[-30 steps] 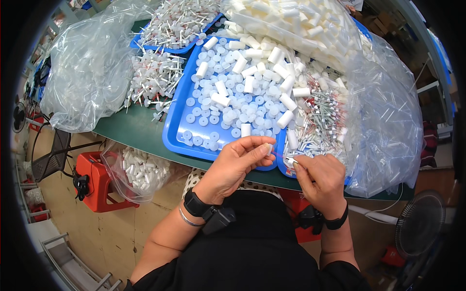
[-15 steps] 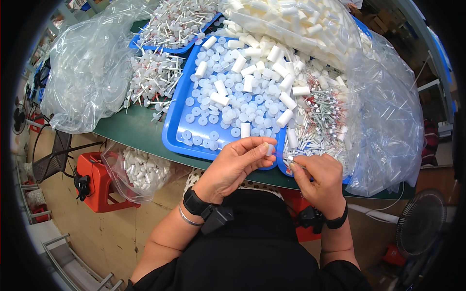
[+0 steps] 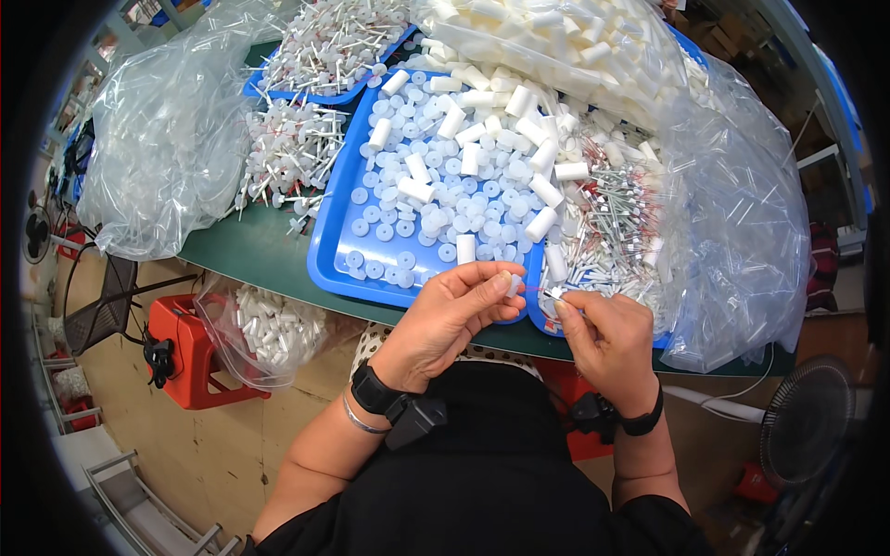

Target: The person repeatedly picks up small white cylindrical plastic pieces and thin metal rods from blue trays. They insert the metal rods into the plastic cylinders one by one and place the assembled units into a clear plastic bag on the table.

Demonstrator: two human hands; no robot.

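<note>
My left hand (image 3: 456, 310) is closed in a pinch on a small translucent white plastic disc (image 3: 514, 285), held over the near right edge of a blue tray. Across from it, my right hand (image 3: 607, 335) is closed with thumb and forefinger on a small white part (image 3: 555, 293). A thin reddish strand (image 3: 535, 289) stretches from that part toward the disc; whether it passes through the disc's hole I cannot tell. Many similar discs (image 3: 464, 211) and white cylinders (image 3: 415, 190) lie in the large blue tray (image 3: 326, 246). Thin metal-and-white pieces with red strands (image 3: 616, 218) are heaped at the right.
A clear bag of white cylinders (image 3: 575, 46) lies at the back. Clear plastic bags (image 3: 171, 157) sit at the left, another (image 3: 742, 222) at the right. Assembled stick-like pieces (image 3: 292, 153) are piled beside the tray. A red stool (image 3: 181, 347) and a fan (image 3: 807, 423) stand below.
My right hand now shows a white part with a reddish strand reaching toward my left hand. The left hand keeps its pinch on the disc. The view has shifted slightly.
</note>
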